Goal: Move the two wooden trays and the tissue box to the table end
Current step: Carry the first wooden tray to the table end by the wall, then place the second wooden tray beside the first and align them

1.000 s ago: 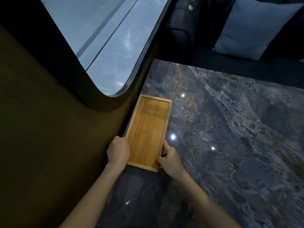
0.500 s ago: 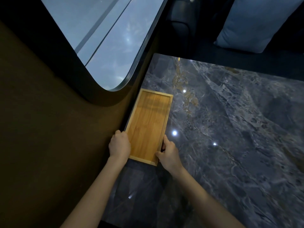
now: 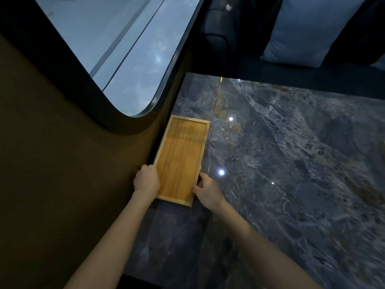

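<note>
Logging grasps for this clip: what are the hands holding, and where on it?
Both hold the wooden tray at its near end: left hand on the left rim, right hand on the right rim.

One wooden tray (image 3: 182, 158) visible: light bamboo-coloured, long rectangle, shallow with a thin raised rim, empty inside. Lies flat on the dark marble table (image 3: 291, 163), long side along the table's left edge next to the wall, short end toward the camera. Gripped at both long rims near the close end. Second tray and tissue box not in view.
</note>
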